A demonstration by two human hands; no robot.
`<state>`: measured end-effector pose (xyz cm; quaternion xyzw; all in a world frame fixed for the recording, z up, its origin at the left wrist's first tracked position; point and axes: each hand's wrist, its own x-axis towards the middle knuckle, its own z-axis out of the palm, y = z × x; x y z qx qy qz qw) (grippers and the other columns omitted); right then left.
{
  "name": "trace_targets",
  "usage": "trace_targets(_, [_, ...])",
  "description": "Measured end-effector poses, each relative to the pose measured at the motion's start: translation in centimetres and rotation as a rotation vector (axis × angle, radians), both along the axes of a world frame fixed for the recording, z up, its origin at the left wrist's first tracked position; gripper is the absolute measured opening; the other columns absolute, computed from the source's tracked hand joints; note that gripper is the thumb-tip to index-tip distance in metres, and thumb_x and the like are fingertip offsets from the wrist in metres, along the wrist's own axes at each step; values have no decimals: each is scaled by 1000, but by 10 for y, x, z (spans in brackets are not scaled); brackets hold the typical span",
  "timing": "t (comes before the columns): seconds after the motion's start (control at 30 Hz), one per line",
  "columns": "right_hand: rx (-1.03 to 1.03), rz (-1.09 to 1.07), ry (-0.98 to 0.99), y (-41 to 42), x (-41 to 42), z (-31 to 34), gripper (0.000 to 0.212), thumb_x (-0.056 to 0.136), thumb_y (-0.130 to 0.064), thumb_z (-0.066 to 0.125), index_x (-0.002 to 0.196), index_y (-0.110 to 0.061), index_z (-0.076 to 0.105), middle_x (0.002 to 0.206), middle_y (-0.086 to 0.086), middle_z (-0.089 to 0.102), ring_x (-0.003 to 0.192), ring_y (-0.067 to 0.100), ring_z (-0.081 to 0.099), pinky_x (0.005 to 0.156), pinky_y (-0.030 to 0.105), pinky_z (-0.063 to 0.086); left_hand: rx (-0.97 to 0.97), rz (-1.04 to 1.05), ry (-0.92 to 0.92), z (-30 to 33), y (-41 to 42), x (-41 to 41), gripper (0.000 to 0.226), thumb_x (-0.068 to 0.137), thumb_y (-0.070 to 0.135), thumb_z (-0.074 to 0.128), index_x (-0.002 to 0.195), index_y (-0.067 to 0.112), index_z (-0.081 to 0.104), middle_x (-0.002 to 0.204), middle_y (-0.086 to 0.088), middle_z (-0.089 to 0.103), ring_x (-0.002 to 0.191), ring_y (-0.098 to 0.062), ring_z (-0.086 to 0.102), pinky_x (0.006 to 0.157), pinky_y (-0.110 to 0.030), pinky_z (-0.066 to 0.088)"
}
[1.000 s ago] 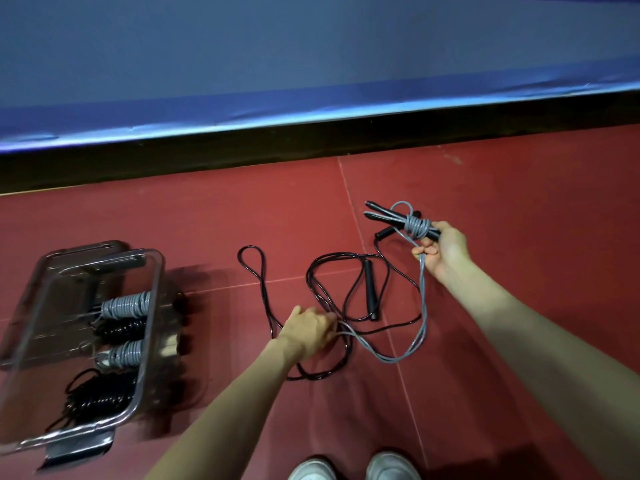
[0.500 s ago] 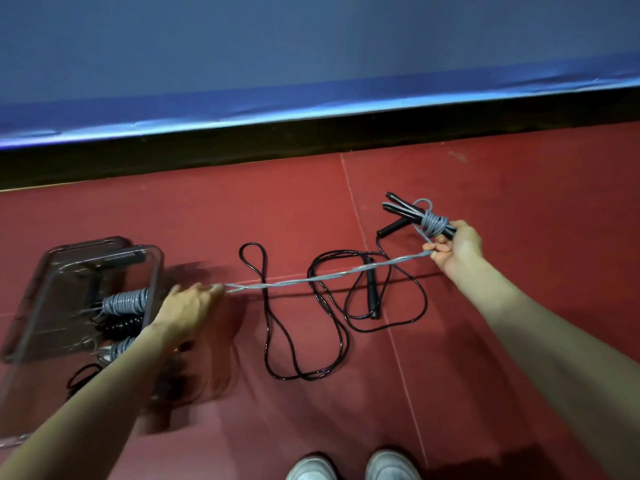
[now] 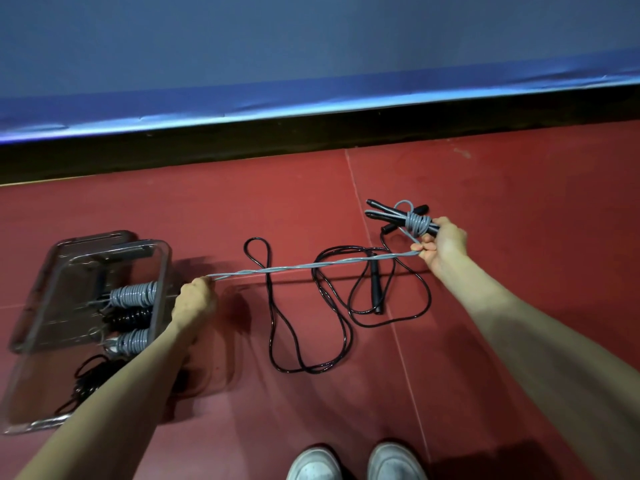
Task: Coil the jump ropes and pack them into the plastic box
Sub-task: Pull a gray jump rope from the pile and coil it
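A grey jump rope [image 3: 311,267] stretches taut above the red floor between my two hands. My right hand [image 3: 441,245] grips its black handles [image 3: 388,216], which have a few grey turns wound round them. My left hand [image 3: 194,301] holds the doubled far end of the grey rope, next to the clear plastic box [image 3: 162,268] at the left. Inside the box lie coiled grey and black ropes [image 3: 133,311]. A black jump rope [image 3: 343,306] lies loose on the floor under the taut grey rope, with one handle [image 3: 375,287] showing.
The box's clear lid [image 3: 69,251] lies behind the box. A blue padded wall with a black base [image 3: 311,136] runs across the back. My two white shoes [image 3: 356,460] stand at the bottom edge. Seams cross the red floor mat.
My left hand has pulled the grey rope's loose loop leftward from the floor's middle to the box, drawing it taut. My right hand has lifted slightly with the handles.
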<state>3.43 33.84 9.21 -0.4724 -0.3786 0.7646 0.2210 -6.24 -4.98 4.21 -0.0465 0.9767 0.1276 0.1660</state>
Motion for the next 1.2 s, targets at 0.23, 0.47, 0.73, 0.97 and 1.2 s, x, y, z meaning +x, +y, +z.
trace_targets(0.23, [33,42,30,5,11,-4,17,94,-5,42,79,-12,42,44,2,41,30,7,32,37,15,29,606,263,-50,1,15,2,17,91,5,53,96,3,69,81,-14,64,73,-22,55,70,-33,42])
trace_targets(0.47, [-32,156,161,-21,20,3,25,94,-4,41,70,-10,47,47,1,41,35,7,30,40,19,29,458,203,244,23,58,32,18,89,8,51,100,18,61,116,-6,54,116,-25,46,99,-43,31])
trace_targets(0.73, [-210,321,271,-52,28,19,25,95,-9,42,72,-9,50,52,1,39,36,7,29,42,20,32,1254,52,45,59,126,58,35,95,-7,40,121,14,48,109,2,62,100,-7,57,83,-8,42])
trace_targets(0.97, [-397,399,237,-81,32,24,22,95,-13,43,76,-8,52,53,1,36,37,8,25,48,23,35,1320,-86,-354,87,163,63,24,105,21,34,113,12,55,112,-8,67,99,-17,65,94,-29,47])
trace_targets(1.2, [-472,492,197,-84,37,30,20,96,-16,42,82,-8,53,53,1,34,37,9,23,67,32,51,1317,-123,-465,88,159,58,33,105,31,30,96,15,58,85,0,70,76,-11,67,79,-25,51])
